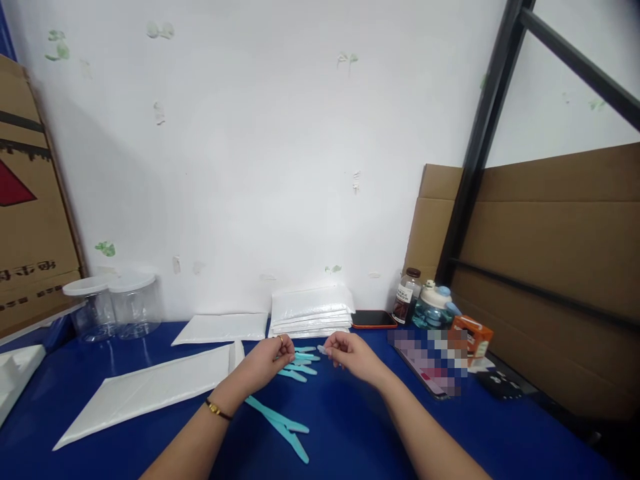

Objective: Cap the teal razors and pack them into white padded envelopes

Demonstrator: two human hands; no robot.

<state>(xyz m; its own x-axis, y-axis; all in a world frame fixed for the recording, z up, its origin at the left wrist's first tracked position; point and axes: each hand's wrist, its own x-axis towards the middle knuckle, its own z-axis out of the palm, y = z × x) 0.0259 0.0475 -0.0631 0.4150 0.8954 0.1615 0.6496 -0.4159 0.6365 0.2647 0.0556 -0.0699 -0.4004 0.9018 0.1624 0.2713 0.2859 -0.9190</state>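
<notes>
At a blue table point(345, 433) set against a white wall point(250, 133), my two bare hands reach forward, near each other but apart. My left hand point(265, 363), with a dark bracelet point(219, 409) at the wrist, is curled over a fan of flat teal strips point(304, 369), thumb and forefinger close together — I cannot tell whether it grips one of them. My right hand point(353, 357) pinches a small translucent piece point(321, 349) between thumb and fingers, just to the right of the strips' tips. Nearer to me, two crossed teal strips point(287, 427) lie on the table between my forearms. Left of my left hand, a long white padded envelope point(160, 393) lies aslant; beyond it is a second envelope point(223, 328), and beside that, near the wall, a stack of white envelopes point(313, 310). Farther left stand two clear lidded jars point(133, 283). Right of the stack come an orange-edged phone point(373, 319), a brown-capped bottle point(404, 300), a water bottle point(434, 310) and an orange box point(473, 337).
</notes>
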